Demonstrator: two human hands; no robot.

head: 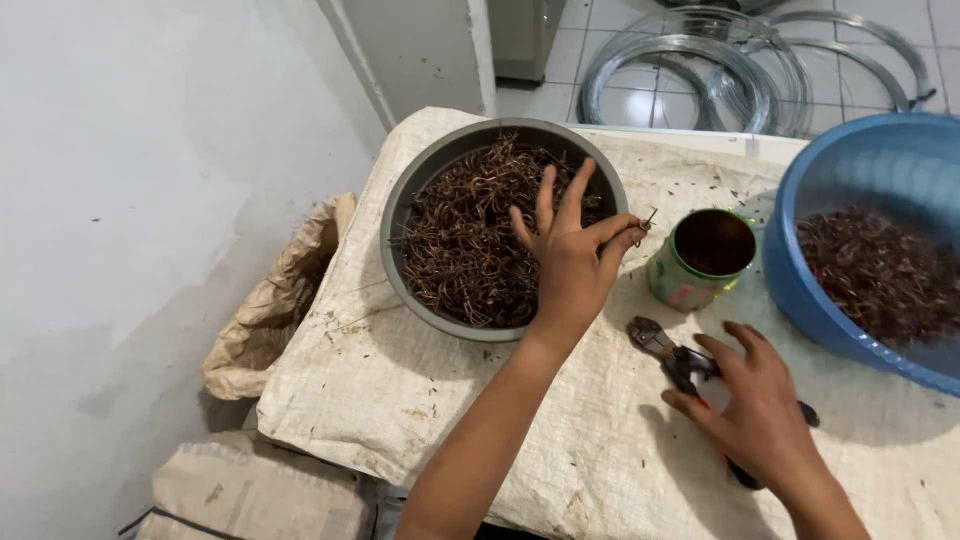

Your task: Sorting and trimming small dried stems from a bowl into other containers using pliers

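My left hand (572, 255) hovers over the right rim of a grey bowl (400, 215) full of small rusty brown wire hooks. Its thumb and forefinger pinch one small hook (645, 224), the other fingers spread upward. My right hand (752, 405) rests low on the cloth and grips the handles of a small bolt cutter (655, 340), whose jaws point up-left. A green tin can (700, 258) stands between the grey bowl and the cutter's jaws, just right of the pinched hook.
A blue plastic basin (800, 270) with more brown hooks sits at the right. A white woven sack cloth (600, 460) covers the table. Coils of steel wire (700, 60) lie on the tiled floor behind. Sacks (270, 310) slump at the left by a white wall.
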